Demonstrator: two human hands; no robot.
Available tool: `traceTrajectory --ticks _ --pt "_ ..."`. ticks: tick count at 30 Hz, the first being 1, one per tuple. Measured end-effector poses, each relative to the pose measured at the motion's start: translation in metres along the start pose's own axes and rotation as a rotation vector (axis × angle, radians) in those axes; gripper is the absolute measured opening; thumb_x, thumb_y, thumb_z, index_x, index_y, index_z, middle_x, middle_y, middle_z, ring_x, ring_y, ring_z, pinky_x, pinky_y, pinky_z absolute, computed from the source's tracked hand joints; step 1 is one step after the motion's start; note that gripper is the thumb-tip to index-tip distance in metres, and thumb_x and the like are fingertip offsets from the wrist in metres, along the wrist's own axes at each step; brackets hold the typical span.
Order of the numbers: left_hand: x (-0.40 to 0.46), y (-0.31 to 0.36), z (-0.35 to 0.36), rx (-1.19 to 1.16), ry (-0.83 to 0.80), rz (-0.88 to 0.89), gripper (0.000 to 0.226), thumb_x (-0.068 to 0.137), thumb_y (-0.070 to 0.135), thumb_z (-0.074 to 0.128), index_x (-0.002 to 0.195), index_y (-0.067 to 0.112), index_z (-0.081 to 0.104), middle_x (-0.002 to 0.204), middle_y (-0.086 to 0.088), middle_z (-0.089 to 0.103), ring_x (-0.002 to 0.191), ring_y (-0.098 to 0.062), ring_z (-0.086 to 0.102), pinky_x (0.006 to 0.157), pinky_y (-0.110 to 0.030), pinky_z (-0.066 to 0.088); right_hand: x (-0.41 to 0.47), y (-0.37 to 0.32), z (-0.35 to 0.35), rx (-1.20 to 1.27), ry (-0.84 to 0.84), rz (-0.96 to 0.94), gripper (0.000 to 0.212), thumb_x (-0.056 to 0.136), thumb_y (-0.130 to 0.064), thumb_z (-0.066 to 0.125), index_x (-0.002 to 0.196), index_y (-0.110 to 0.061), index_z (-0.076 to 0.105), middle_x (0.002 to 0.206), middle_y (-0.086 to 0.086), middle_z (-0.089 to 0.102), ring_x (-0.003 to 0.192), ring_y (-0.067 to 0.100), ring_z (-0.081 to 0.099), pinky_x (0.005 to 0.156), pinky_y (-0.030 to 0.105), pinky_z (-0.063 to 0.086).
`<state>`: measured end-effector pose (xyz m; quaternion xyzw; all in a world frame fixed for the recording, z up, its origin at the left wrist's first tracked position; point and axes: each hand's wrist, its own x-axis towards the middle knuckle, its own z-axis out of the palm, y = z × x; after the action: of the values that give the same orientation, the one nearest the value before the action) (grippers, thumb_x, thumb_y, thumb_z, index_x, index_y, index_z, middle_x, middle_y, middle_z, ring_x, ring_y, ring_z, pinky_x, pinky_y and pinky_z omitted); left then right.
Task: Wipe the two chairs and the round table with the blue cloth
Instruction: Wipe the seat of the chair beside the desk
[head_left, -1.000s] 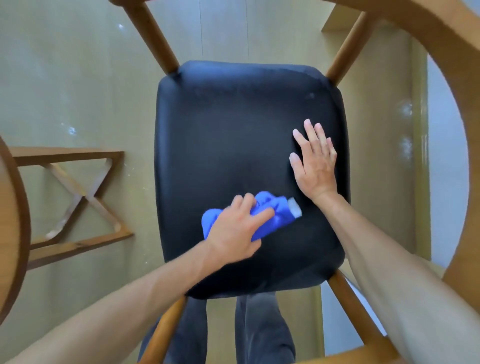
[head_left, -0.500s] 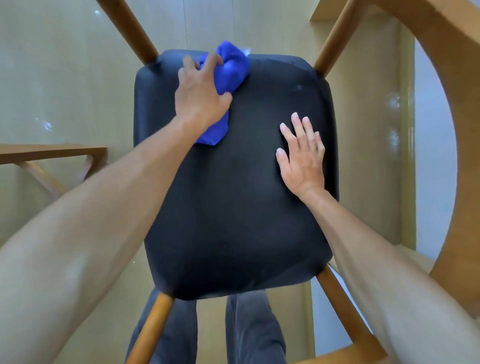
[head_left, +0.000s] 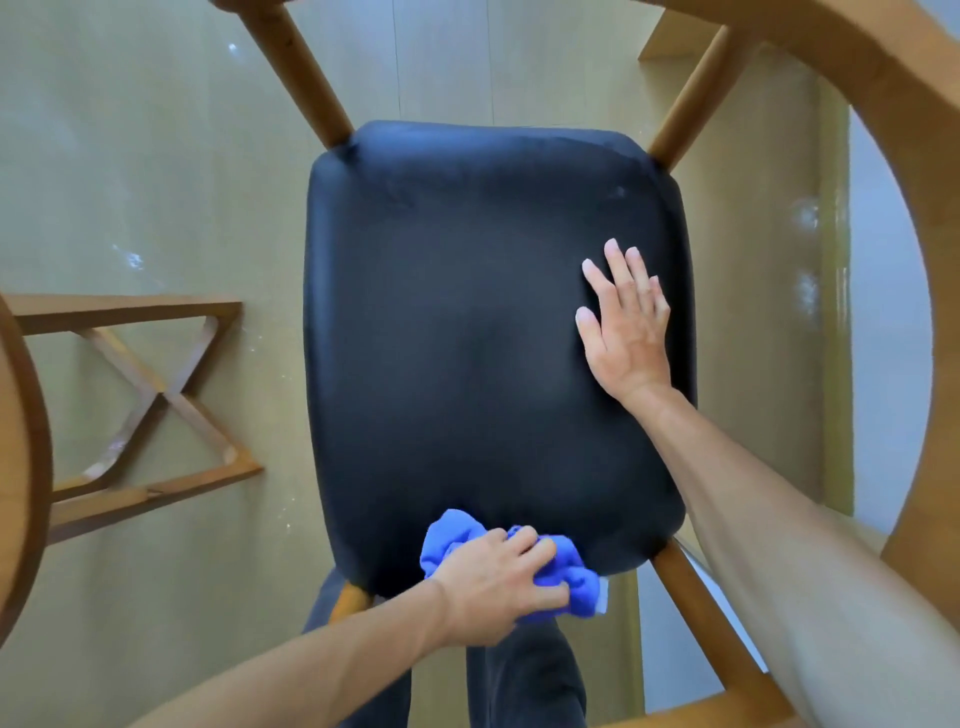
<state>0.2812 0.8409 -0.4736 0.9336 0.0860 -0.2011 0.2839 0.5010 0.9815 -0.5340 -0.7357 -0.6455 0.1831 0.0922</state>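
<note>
The left hand is curled over the bunched blue cloth, fingers folded down across its top and thumb tucked at the near side, so the cloth is gripped in a loose fist and pressed against the near edge of the black seat. Folds of the cloth bulge out on both sides of the hand: 1 lobe to the left above the knuckles, and a larger lump to the right with a small pale tag at its end. The cloth sits at the seat's near rim, partly overhanging it, just left of the near right wooden leg.

The right hand holds nothing. It lies flat, palm down, on the right side of the seat, its 4 fingers straight and close together, the thumb spread a little to the left.

The chair's 2 far wooden legs splay outward from the seat's far corners. A curved wooden armrest arcs across the upper right. At the left edge, part of the round table shows, with its crossed wooden base on the floor below it. Dark trousers appear beneath the seat's near edge.
</note>
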Motion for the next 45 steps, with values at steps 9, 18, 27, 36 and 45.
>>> traceTrajectory --ticks 9,18,27,36,45 --pt "0.061 -0.021 -0.037 0.073 0.283 -0.163 0.046 0.063 0.03 0.073 0.106 0.033 0.058 0.095 -0.003 0.055 0.078 -0.022 0.051 0.057 -0.029 0.036 0.001 0.001 0.003 -0.01 0.018 0.009 0.053 0.093 -0.023 0.046 0.145 -0.019 0.039 0.159 0.002 0.022 0.148 0.023 0.014 0.117 0.044 0.008" --pt "0.095 0.005 -0.037 0.086 0.25 -0.104 0.038 0.067 0.029 0.063 0.103 0.041 0.062 0.1 0.002 0.063 0.074 -0.016 0.053 0.057 -0.025 0.041 0.002 0.005 -0.002 0.034 -0.042 -0.004 0.053 0.094 -0.023 0.047 0.146 -0.02 0.037 0.16 0.001 0.018 0.149 0.022 0.01 0.118 0.043 0.005" --pt "-0.036 -0.061 -0.009 -0.042 0.366 -0.275 0.047 0.056 0.02 0.072 0.101 0.028 0.058 0.089 -0.004 0.057 0.066 -0.024 0.051 0.053 -0.029 0.046 0.004 0.008 -0.006 0.046 -0.101 0.006 0.054 0.095 -0.027 0.048 0.147 -0.024 0.034 0.161 -0.004 0.013 0.149 0.015 0.003 0.118 0.036 0.0" --pt "-0.023 -0.108 -0.07 -0.938 0.506 -0.896 0.052 0.066 0.028 0.065 0.112 0.033 0.041 0.1 0.008 0.058 0.09 -0.006 0.055 0.069 -0.027 0.047 -0.002 -0.032 -0.044 0.316 -0.326 0.064 0.046 0.093 -0.014 0.051 0.138 -0.021 0.05 0.153 -0.007 0.034 0.144 0.01 0.019 0.118 0.034 0.02" --pt "-0.042 -0.094 -0.063 -0.444 0.436 -1.054 0.089 0.067 0.068 0.063 0.14 0.03 0.031 0.123 0.004 0.035 0.11 -0.019 0.037 0.09 -0.034 0.037 -0.052 -0.084 -0.057 0.179 -0.509 -0.438 0.075 0.074 -0.015 0.063 0.144 -0.024 0.039 0.152 -0.003 0.032 0.144 0.021 0.02 0.119 0.037 0.012"
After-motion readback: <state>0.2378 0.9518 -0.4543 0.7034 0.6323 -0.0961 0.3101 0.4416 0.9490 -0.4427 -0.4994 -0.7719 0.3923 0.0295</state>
